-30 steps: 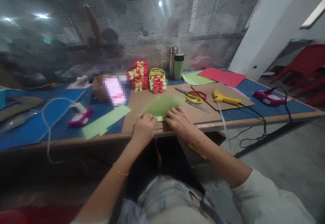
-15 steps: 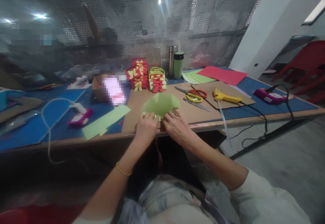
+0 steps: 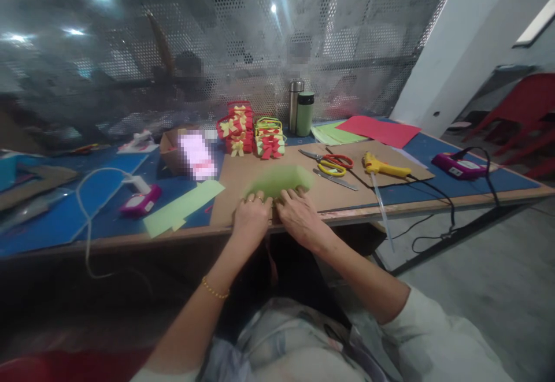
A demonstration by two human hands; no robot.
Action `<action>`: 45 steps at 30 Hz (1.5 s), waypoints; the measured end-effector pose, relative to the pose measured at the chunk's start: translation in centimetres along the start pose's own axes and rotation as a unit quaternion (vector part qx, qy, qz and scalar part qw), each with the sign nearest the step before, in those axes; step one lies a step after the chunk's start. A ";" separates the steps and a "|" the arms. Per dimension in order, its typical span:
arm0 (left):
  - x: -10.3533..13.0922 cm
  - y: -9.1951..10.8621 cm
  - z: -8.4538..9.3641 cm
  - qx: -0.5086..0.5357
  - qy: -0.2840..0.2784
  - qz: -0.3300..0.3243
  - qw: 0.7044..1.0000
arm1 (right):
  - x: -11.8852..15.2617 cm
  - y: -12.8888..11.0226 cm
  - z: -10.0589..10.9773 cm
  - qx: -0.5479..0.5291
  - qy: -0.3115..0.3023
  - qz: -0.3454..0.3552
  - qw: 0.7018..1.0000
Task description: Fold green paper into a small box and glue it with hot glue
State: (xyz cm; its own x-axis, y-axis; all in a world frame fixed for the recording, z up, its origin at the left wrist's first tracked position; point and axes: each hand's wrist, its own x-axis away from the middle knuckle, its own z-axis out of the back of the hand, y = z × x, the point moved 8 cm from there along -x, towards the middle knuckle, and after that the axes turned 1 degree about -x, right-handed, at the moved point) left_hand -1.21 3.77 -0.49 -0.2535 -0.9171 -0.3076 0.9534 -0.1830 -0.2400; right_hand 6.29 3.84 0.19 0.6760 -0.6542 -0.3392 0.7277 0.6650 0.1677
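A light green sheet of paper [image 3: 280,178], bent and blurred by motion, lies at the near edge of the brown board [image 3: 232,188]. My left hand [image 3: 252,215] grips its near edge on the left, fingers curled. Close beside it, my right hand [image 3: 298,211] grips the same edge with bent fingers. Both thumbs are hidden beneath. To the right lie scissors [image 3: 333,165] with red and yellow handles, and a thin metal blade [image 3: 336,178].
Red and green paper ornaments [image 3: 238,130] stand behind the sheet, near a green flask [image 3: 306,115]. A yellow glue gun [image 3: 384,166] rests at right with its cable trailing. Green paper strips [image 3: 184,207] and a purple power box [image 3: 141,200] are at left. Red paper [image 3: 379,130] lies behind.
The green paper's far part has come down lower and nearer my fingers, and it is now smeared by motion. Both hands keep their hold at nearly the same place.
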 end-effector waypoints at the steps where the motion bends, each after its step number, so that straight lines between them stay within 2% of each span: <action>1: 0.1 0.0 -0.1 0.000 0.003 0.002 1.000 | 0.0 -0.1 0.0 0.000 -0.001 0.000 1.000; 7: 0.1 0.1 -0.3 0.000 0.028 0.000 1.000 | -0.3 -0.3 -0.3 -0.009 -0.008 -0.003 1.000; 11: -0.2 0.2 -0.3 -0.002 0.016 -0.001 1.000 | -0.3 -0.6 -0.6 -0.002 -0.017 -0.005 1.000; 14: -0.2 0.3 -0.2 -0.006 0.004 -0.001 1.000 | -0.1 -0.9 -0.7 0.009 -0.006 -0.008 1.000; 18: 0.1 0.4 0.1 -0.007 0.016 -0.001 1.000 | 0.3 -1.1 -0.8 0.016 0.016 -0.008 1.000; 28: -0.3 0.7 0.1 -0.006 0.025 -0.007 1.000 | 0.3 -1.2 -0.5 -0.005 0.019 -0.011 1.000; 37: 1.9 -0.4 0.2 0.007 0.037 0.004 0.999 | 0.3 -1.3 -0.8 0.005 0.003 -0.009 1.000; 45: 1.6 0.2 0.8 0.003 0.020 -0.015 1.000 | 0.1 -1.7 -0.8 -0.008 -0.013 0.006 1.000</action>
State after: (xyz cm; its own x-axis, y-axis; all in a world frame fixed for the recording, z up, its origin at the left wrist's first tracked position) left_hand -1.32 2.00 -0.30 -0.2890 -0.8959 -0.3375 0.9459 -0.2129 -0.2448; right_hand 5.00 2.96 -0.82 0.6874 -0.6550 -0.3137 0.7180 0.6780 0.1576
